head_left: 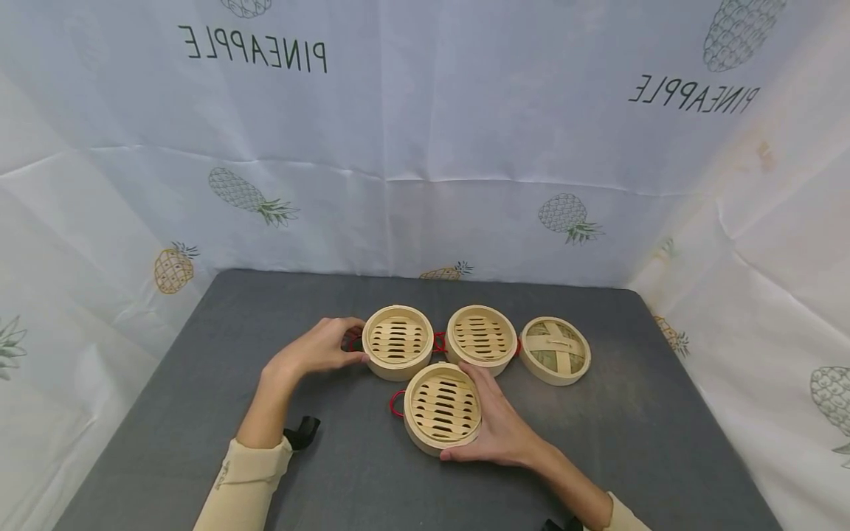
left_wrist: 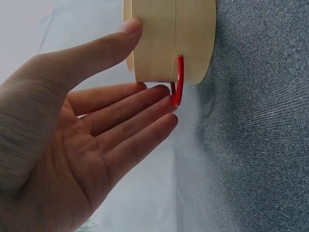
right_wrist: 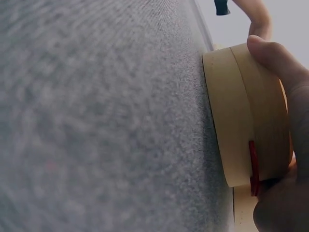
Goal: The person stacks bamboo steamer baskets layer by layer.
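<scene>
A round bamboo steamer basket with a slatted base sits nearest the person on the dark table. My right hand grips it around its right side, thumb at the near wall and fingers at the far rim; the right wrist view shows its pale side wall by the cloth. Farther back stands a left steamer basket. Beside it, my left hand touches the wall with the thumb, its fingers extended near the red handle. Another steamer basket stands right of that one.
A woven bamboo lid lies at the right end of the back row. Dark grey cloth covers the table. A white curtain printed with pineapples hangs behind and at both sides.
</scene>
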`<state>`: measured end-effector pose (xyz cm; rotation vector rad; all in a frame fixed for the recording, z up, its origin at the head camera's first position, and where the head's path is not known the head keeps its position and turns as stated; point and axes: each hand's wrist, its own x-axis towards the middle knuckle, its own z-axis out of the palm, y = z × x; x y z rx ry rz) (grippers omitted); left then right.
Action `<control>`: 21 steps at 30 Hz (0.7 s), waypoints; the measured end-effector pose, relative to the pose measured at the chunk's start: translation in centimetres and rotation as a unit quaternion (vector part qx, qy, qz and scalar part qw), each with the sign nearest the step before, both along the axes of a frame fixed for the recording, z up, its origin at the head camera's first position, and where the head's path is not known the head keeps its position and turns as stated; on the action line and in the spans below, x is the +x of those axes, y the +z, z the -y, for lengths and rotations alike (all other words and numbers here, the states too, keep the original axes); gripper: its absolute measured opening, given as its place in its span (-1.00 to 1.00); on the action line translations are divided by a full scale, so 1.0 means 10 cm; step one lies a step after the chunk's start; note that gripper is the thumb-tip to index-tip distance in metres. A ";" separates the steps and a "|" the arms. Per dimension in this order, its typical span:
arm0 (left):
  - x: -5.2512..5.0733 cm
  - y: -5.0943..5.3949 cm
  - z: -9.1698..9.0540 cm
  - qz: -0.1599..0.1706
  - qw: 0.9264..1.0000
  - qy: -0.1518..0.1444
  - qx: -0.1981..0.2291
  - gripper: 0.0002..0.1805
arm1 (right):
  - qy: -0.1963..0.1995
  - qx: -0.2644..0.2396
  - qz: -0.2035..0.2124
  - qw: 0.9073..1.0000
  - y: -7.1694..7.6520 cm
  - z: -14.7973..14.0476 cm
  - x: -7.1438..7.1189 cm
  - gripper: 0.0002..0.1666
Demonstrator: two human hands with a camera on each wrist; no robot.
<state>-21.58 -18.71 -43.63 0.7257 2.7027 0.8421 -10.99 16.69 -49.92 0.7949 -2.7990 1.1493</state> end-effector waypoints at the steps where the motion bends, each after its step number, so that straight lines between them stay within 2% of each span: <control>1: 0.00 0.00 0.00 0.000 1.000 -0.001 0.001 -0.39 | -0.001 -0.002 0.002 1.000 0.01 0.00 0.00 0.66; 11: 0.01 0.00 0.00 -0.004 1.000 0.003 0.000 -0.39 | 0.002 -0.004 -0.012 1.000 0.07 0.00 0.01 0.62; 21: 0.01 0.00 -0.01 -0.005 1.000 0.004 0.000 -0.38 | 0.014 -0.022 -0.010 1.000 0.21 -0.01 -0.03 0.60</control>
